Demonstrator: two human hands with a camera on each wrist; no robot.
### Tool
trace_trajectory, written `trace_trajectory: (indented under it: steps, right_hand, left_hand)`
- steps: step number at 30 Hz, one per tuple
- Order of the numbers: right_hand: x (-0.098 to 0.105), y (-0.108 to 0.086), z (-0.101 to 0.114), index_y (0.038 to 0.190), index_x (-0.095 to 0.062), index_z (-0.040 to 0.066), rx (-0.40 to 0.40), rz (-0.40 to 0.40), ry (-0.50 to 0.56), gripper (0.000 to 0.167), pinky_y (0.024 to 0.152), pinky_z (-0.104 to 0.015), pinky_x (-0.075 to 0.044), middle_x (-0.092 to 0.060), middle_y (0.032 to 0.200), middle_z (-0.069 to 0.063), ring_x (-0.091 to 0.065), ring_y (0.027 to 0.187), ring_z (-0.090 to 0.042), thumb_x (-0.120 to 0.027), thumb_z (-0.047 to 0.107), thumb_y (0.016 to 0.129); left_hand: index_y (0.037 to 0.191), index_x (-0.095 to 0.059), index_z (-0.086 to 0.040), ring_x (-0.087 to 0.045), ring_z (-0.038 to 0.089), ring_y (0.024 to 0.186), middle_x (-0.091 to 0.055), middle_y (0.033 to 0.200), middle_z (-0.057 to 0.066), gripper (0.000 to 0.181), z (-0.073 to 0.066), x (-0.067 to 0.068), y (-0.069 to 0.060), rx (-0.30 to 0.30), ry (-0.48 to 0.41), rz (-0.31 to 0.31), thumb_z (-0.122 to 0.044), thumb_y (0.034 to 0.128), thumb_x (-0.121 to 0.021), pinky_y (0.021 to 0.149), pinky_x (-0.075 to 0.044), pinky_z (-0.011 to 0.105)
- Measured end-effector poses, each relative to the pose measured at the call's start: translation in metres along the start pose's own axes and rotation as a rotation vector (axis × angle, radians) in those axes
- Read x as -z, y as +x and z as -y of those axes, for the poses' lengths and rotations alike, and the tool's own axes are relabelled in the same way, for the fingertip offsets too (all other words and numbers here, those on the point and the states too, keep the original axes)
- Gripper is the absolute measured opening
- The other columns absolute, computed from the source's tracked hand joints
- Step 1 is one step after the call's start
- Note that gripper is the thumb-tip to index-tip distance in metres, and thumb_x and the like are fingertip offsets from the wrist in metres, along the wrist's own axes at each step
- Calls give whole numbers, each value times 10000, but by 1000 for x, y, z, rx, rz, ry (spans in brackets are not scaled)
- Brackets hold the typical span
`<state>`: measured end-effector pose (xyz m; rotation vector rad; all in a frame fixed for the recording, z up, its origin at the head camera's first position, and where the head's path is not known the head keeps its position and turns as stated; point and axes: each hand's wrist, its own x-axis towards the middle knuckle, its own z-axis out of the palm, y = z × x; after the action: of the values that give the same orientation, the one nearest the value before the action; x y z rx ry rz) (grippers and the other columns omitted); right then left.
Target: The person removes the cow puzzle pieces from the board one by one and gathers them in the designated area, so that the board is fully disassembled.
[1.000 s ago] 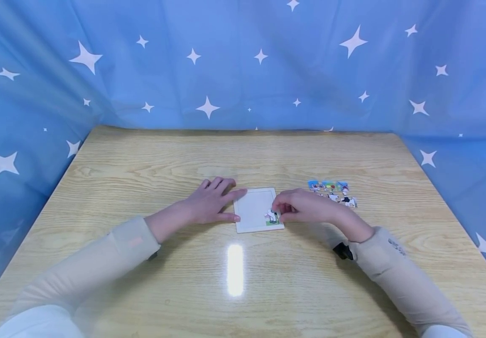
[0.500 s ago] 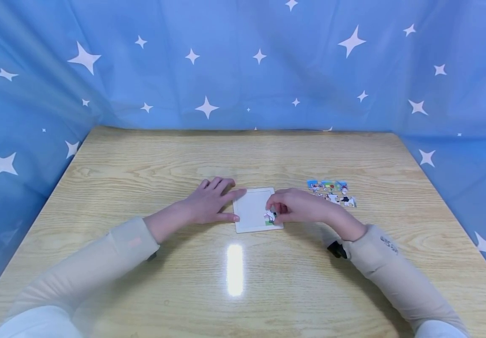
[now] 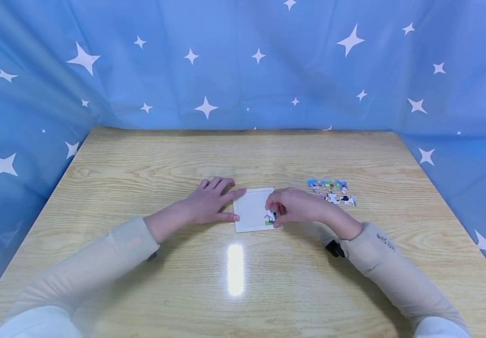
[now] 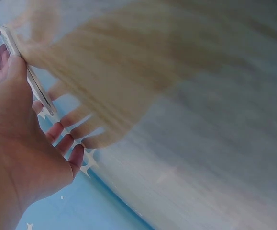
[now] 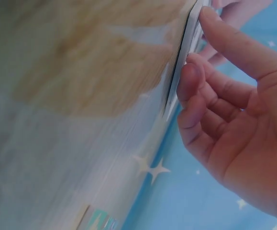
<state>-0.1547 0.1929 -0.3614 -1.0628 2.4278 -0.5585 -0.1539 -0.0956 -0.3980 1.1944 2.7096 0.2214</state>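
Note:
A white framed puzzle board [image 3: 250,209] lies flat in the middle of the table. My left hand [image 3: 211,202] rests at its left side, thumb and index finger touching the frame, fingers spread. At the lower right corner of the board sits a puzzle piece [image 3: 270,217], white and green with dark marks. My right hand [image 3: 297,205] has curled fingers and thumb about this piece and pinches it, partly covering it. In the right wrist view, the right hand's thumb [image 5: 234,45] reaches the edge of the board [image 5: 183,52]. The left wrist view shows the board [image 4: 38,91] edge-on.
Several loose puzzle pieces [image 3: 332,193] lie grouped right of the board, behind the right forearm. The wooden table [image 3: 162,291] carries a bright light reflection in front of the board. A blue star-patterned curtain [image 3: 234,61] hangs behind and at both sides.
My right hand has shifted slightly left onto the puzzle piece, its fingers now nearer the board's inside. The left hand stays in place.

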Motion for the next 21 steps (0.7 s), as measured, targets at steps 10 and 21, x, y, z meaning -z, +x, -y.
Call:
trace_trajectory:
  steps: [10, 21]
  right_hand:
    - [0, 2, 1, 1009, -663, 91, -19, 4, 2, 309, 697, -276, -465, -568, 844, 27, -502, 718, -86, -890, 163, 813]
    - [0, -1, 2, 965, -612, 105, 35, -54, 20, 249, 691, -286, -475, -578, 822, 48, -527, 747, -107, -834, 64, 860]
  left_hand:
    - [1633, -302, -242, -290, 348, 1433, -298, 1585, 157, 771, -1, 2, 0, 2, 20, 17, -620, 1002, -531, 1087, -304, 569]
    - [1637, -291, -248, -291, 349, 1437, -290, 1590, 158, 770, -2, 3, 0, 12, 32, 30, -632, 1006, -509, 1098, -305, 574]
